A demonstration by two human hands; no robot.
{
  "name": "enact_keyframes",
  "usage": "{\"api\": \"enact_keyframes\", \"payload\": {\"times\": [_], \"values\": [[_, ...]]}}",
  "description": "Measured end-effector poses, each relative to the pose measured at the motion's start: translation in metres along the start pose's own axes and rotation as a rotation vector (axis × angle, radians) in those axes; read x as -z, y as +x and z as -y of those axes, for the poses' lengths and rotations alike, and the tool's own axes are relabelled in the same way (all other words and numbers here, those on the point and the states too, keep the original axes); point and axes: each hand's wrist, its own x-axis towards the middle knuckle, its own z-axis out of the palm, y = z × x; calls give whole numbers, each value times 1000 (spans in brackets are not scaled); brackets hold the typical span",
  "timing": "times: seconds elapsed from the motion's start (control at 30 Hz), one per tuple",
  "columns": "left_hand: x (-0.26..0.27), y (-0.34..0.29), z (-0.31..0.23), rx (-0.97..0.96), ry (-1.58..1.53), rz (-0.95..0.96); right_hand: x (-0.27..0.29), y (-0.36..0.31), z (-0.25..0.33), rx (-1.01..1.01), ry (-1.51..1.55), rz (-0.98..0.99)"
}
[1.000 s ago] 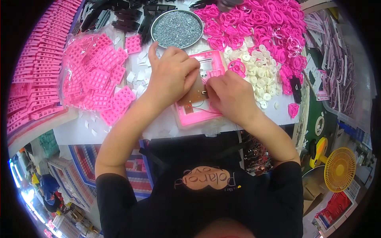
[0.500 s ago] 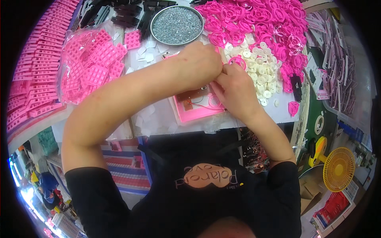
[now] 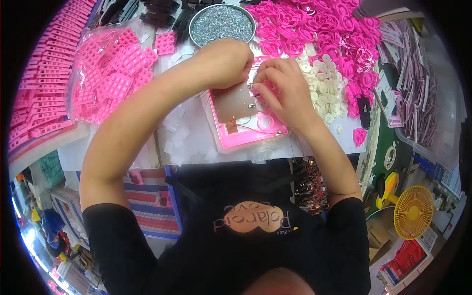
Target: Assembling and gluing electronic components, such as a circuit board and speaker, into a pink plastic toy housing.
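A pink plastic casing [image 3: 241, 141] lies in front of me with a brown circuit board [image 3: 231, 106] in it and thin wires beside the board. Over the casing's far part is my left hand [image 3: 227, 64], its fingers curled down and their tips mostly hidden. My right hand [image 3: 287, 91] reaches over the casing's right side, with bent fingers and thumb drawn together by the board's far right corner. Whatever either hand pinches is too small or covered to make out. Near the casing's front right, a round pink part [image 3: 266, 121] shows inside it.
A round metal tray [image 3: 222, 24] of small screws stands beyond my hands. White round pieces [image 3: 324, 93] and heaped pink parts [image 3: 314, 24] lie right. Pink keypads [image 3: 110, 73] in a plastic bag lie left, near stacked pink pieces [image 3: 51, 64]. A yellow fan [image 3: 414, 211] stands low right.
Both hands have shifted left over the casing and now sit slightly apart. More of the circuit board and the casing's right side shows.
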Motion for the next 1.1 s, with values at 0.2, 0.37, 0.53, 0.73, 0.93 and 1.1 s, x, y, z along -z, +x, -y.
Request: {"api": "enact_keyframes", "payload": {"times": [0.2, 0.37, 0.53, 0.73, 0.93, 1.1], "values": [[-17, -9, 4, -156, 241, -46, -5, 6, 0, -13, -136, 57], [-17, -12, -4, -162, 287, -30, 12, 10, -10, 148, -130, 198], [-21, -9, -1, -156, 283, -82, 24, 5, -6, 289, -162, 243], [-25, -10, 4, -168, 211, -99, 30, 13, -23, 271, -64, 403], [-16, -15, 6, -195, -10, -154, 29, 14, -13, 227, -162, 428], [-19, -13, 6, -156, -3, -143, 22, 4, -14, 164, -63, 292]]}}
